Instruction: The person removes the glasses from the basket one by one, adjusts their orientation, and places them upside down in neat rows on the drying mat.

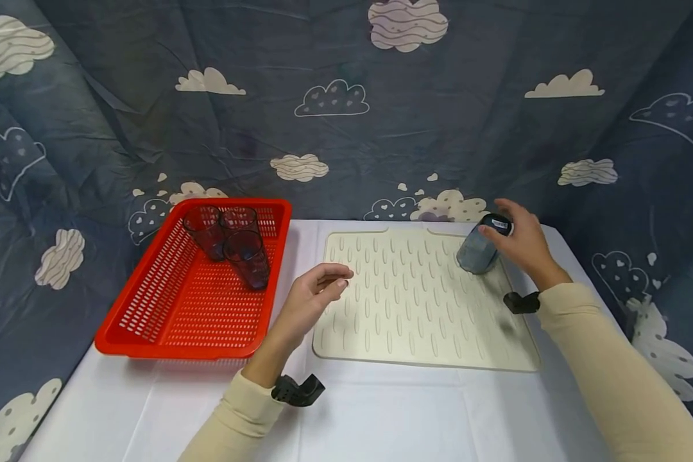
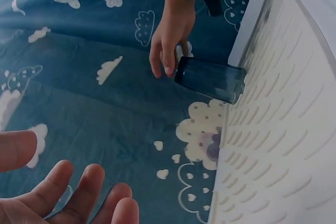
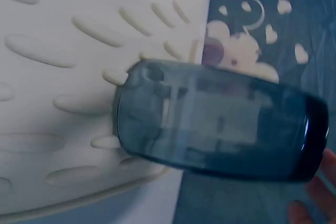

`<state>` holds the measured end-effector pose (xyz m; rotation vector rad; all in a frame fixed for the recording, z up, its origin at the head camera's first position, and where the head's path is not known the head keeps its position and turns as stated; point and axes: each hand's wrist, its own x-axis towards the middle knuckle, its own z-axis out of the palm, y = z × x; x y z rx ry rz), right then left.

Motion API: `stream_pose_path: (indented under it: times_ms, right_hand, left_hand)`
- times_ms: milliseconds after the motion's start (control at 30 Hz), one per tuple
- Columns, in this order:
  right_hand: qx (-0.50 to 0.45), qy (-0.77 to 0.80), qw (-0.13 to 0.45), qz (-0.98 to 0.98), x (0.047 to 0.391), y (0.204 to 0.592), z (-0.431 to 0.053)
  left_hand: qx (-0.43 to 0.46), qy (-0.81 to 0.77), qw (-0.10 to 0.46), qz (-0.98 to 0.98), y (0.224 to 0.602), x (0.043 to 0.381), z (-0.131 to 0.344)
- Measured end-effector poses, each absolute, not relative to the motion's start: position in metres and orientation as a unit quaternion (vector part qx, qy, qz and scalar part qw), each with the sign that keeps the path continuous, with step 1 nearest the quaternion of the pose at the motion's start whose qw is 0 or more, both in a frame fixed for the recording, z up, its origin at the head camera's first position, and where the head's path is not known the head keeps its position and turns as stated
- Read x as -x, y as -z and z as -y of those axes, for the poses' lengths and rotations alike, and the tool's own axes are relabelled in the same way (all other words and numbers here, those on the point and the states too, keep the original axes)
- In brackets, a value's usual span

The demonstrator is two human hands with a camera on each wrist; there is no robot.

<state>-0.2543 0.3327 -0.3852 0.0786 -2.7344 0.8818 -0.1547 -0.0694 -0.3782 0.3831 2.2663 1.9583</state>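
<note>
A blue-tinted drinking glass [image 1: 478, 249] stands upside down on the far right part of the cream ribbed mat [image 1: 404, 301], its dark base uppermost. My right hand [image 1: 522, 240] is at that base, thumb and fingers spread around it; in the right wrist view fingertips [image 3: 326, 167] show beside the base, not wrapped round the glass [image 3: 215, 121]. My left hand [image 1: 314, 295] hovers over the mat's left edge, fingers loosely bent and holding nothing. Several similar glasses [image 1: 248, 260] stand together at the far end of the red basket [image 1: 208, 333].
The basket, with perforated walls, stands left of the mat on a white-covered table [image 1: 381, 410]. A dark cloth with cloud prints [image 1: 323, 147] hangs behind and at both sides. A black band with a camera [image 1: 297, 390] sits on each wrist.
</note>
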Motion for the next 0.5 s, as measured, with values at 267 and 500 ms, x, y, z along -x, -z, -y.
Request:
stream_pose_path:
  times_ms: [267, 500]
  right_hand:
    - [-0.136, -0.296, 0.309, 0.893, 0.239, 0.381, -0.3]
    - [-0.15, -0.367, 0.246, 0.884, 0.214, 0.369, -0.265]
  left_hand:
    - [-0.162, -0.607, 0.034, -0.777, 0.351, 0.142, 0.092]
    - [-0.164, -0.56, 0.02, -0.812, 0.321, 0.137, 0.122]
